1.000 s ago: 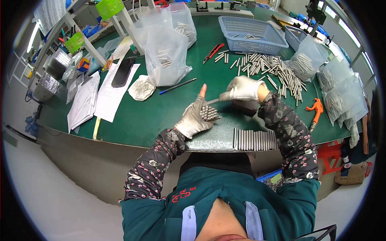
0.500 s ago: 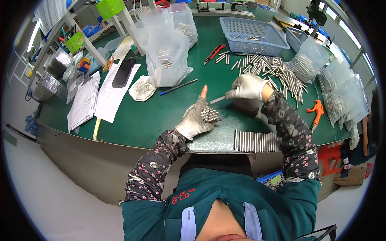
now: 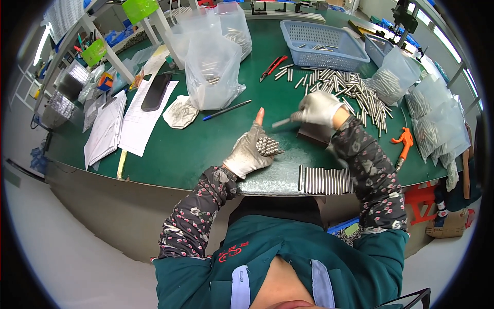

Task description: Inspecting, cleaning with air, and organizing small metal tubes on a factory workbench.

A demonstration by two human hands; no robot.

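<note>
My left hand (image 3: 249,153), in a pale glove with the thumb tip bare, is closed around a bundle of metal pins (image 3: 267,146), their round ends facing up. To its right, my gloved right hand (image 3: 318,109) pinches one metal pin (image 3: 281,123), which is smeared by motion and points toward the bundle. Below the right hand sits a dark block (image 3: 315,133), partly covered by the hand and sleeve. A row of pins (image 3: 326,180) lies side by side at the table's near edge. Beyond the right hand spreads a loose heap of pins (image 3: 363,98).
A blue basket (image 3: 325,47) stands behind the heap, beside a red utility knife (image 3: 273,68). Plastic bags of pins (image 3: 435,123) and an orange air gun (image 3: 405,147) are at the right. A pen (image 3: 227,110), a white cloth (image 3: 180,112), a phone (image 3: 156,92) and papers lie left.
My right hand stays over the dark block; the pin in it has shifted slightly and is now more blurred. My left hand keeps its hold on the bundle. The whole view has moved slightly.
</note>
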